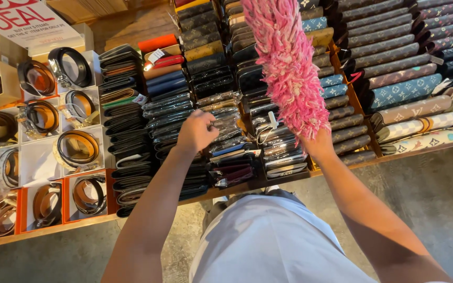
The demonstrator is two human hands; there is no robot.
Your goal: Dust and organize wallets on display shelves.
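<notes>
Long wooden display table (53,230) spans the view, packed edge to edge with stock. Right section: rows of long patterned zip wallets (410,89), overlapped like shingles. Centre: columns of dark folded leather wallets in clear plastic sleeves (169,112). Left: coiled leather belts in small open white and orange boxes (77,149).

Fluffy pink-and-white chenille duster (288,68) stands upright over the centre-right wallet rows, head pointing away from the person. Right hand (318,144) is closed round its base; the handle itself is hidden under the strands, so only a fist-type grip can be judged.

Left hand (197,131) sits on the sleeved wallets mid-table, fingers curled and pressed together on the top edge of one; can't tell if it's pinched or just touched.

Step in hand, as I read it: dusting while straightening the wallet column. Next move calls for a light sweep that doesn't topple the overlapped rows.
</notes>
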